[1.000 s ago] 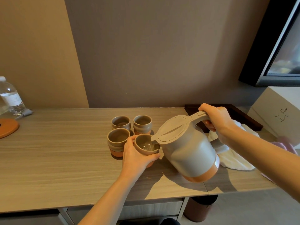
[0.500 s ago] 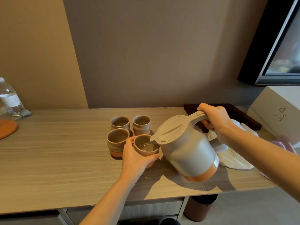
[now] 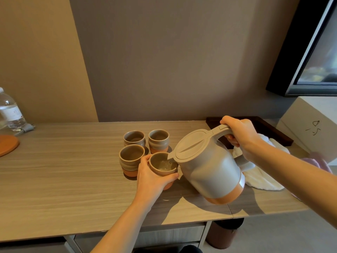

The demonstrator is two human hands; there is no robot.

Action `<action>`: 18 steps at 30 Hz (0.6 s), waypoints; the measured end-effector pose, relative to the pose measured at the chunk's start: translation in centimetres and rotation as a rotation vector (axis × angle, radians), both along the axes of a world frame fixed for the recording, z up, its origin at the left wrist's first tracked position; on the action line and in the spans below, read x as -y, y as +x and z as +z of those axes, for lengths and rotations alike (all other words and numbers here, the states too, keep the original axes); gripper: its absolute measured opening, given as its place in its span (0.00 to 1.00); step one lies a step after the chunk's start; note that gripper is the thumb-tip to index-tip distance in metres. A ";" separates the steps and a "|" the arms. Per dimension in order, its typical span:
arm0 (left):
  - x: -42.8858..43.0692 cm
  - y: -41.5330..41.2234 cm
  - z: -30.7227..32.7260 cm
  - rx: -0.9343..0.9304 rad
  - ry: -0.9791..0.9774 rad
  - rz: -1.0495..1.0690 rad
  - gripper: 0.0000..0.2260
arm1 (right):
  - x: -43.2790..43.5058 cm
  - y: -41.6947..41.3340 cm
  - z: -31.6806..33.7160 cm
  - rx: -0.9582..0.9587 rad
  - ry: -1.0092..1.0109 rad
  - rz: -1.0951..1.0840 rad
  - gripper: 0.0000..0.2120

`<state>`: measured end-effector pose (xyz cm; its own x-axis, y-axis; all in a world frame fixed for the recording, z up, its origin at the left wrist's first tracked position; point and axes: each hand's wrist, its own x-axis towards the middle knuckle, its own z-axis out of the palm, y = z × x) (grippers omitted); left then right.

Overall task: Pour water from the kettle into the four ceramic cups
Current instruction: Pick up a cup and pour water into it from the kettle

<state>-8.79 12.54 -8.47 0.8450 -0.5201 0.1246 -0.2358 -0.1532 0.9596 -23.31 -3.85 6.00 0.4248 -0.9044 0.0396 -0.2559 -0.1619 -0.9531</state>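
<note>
The right hand [image 3: 240, 136] is wrapped tight around the handle of the kettle [image 3: 207, 165], which is lifted off the table [image 3: 63, 170] and tipped to the left, spout right over the near-right cup [image 3: 162, 166]. Water shows inside that cup. The left hand [image 3: 152, 178] is clasped around its side, thumb against the rim. Three more cups sit in the cluster: the near-left cup [image 3: 131, 158] just beside the thumb, the far-left cup [image 3: 134, 138] and far-right cup [image 3: 158, 140] behind. A white cloth [image 3: 262, 178] lies under the right forearm.

four cups [image 3: 134, 138], one kettle [image 3: 209, 172], two hands [image 3: 151, 179]
</note>
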 end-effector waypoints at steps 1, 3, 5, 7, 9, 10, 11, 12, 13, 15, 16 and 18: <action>0.0 -0.1 0.0 -0.003 -0.002 0.000 0.42 | 0.0 0.0 0.0 -0.002 -0.001 -0.001 0.12; 0.0 -0.1 0.1 -0.006 -0.008 -0.001 0.42 | 0.0 0.0 0.0 -0.007 -0.005 -0.003 0.13; 0.0 -0.2 0.1 -0.011 -0.013 -0.008 0.42 | 0.0 0.0 0.0 -0.005 -0.005 -0.002 0.13; 0.0 -0.2 0.1 -0.016 -0.022 -0.016 0.41 | 0.0 0.0 0.1 0.000 -0.004 0.000 0.13; 0.0 -0.2 0.1 -0.020 -0.029 -0.017 0.41 | -0.1 0.0 0.1 -0.001 -0.009 0.003 0.13; 0.0 -0.2 0.1 -0.019 -0.030 -0.017 0.41 | -0.1 0.1 0.1 0.000 -0.011 0.003 0.13; 0.0 -0.2 0.1 -0.020 -0.030 -0.017 0.41 | -0.1 0.1 0.1 0.003 -0.011 0.002 0.13; 0.0 -0.2 0.1 -0.021 -0.029 -0.016 0.41 | -0.1 0.1 0.1 0.007 -0.011 0.002 0.13; 0.0 -0.2 0.1 -0.024 -0.028 -0.015 0.41 | -0.1 0.1 0.1 0.009 -0.009 0.000 0.13; 0.1 -0.2 0.0 -0.028 -0.029 -0.012 0.41 | -0.1 0.1 0.0 0.014 -0.007 -0.001 0.13; 0.1 -0.2 0.1 -0.028 -0.029 -0.011 0.41 | -0.1 0.0 0.0 0.019 -0.005 -0.001 0.13; 0.1 -0.2 0.1 -0.027 -0.032 -0.013 0.41 | 0.0 0.0 0.0 0.030 -0.003 -0.006 0.12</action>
